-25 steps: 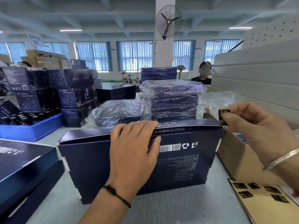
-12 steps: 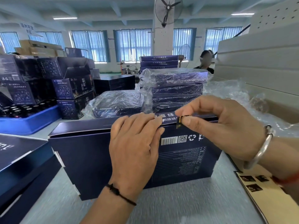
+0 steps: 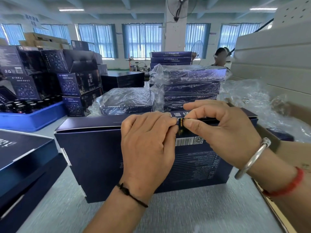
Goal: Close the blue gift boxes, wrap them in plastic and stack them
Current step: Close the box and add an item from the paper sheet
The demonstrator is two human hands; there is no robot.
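While left hand [image 3: 148, 145] steadies blue gift box [image 3: 94, 152] | right hand [image 3: 223, 132] — seemingly — pinches sticker [image 3: 180, 123]

Far centre: wall fan [image 3: 181, 7] up on a white pillar [image 3: 175, 37].
Left: blue tray [image 3: 32, 117] packed with dark bottles [image 3: 25, 105].
Far right: a seated person [image 3: 221, 57].
Far wall: blue curtains [image 3: 143, 40].

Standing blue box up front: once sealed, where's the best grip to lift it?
Probably the two short ends of the box, one hand from each side. It stands on a long edge, broad face toward the camera, wide and thin. The left hand and right hand sit at the top seam, where the right pinches the sticker.
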